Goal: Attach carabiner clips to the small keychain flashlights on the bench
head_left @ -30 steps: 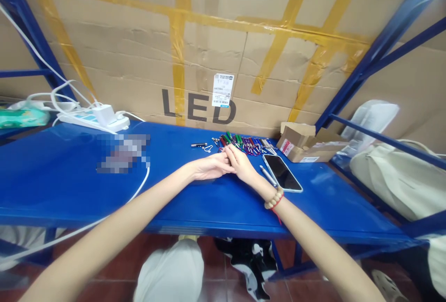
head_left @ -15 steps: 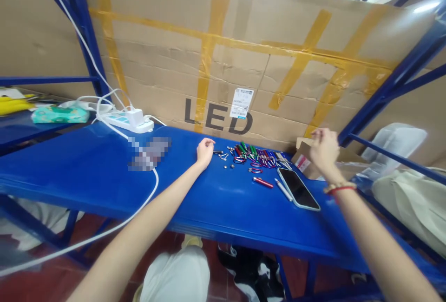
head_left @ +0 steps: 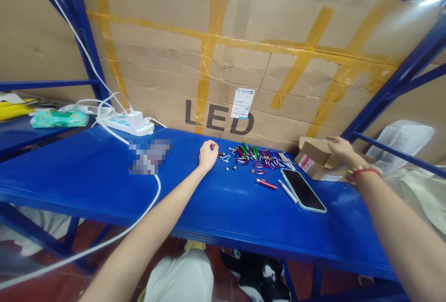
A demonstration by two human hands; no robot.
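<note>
My left hand [head_left: 208,155] rests on the blue table with its fingers curled closed; what they hold, if anything, is hidden. Just right of its fingertips shows the end of a small black cylinder [head_left: 221,154] beside a silver clip [head_left: 226,158]. My right hand [head_left: 343,149] is over the open cardboard box [head_left: 315,155], with fingertips at its opening and partly out of sight. Between the hands lies a pile of small coloured metal tubes with carabiner clips [head_left: 263,155]. Nearer to me are a red tube [head_left: 266,184] and a silver pen-like tube [head_left: 287,191].
A phone [head_left: 303,190] lies left of my right forearm. Two tiny metal pieces [head_left: 234,168] sit before the pile. A power strip [head_left: 130,124] with a white cable [head_left: 158,190] is at the left. A large cardboard sheet [head_left: 167,69] stands behind the blue table [head_left: 223,209].
My right hand has come down and to the right, from in front of the box to its opening. My left hand has shifted slightly right, closer to the black cylinder.
</note>
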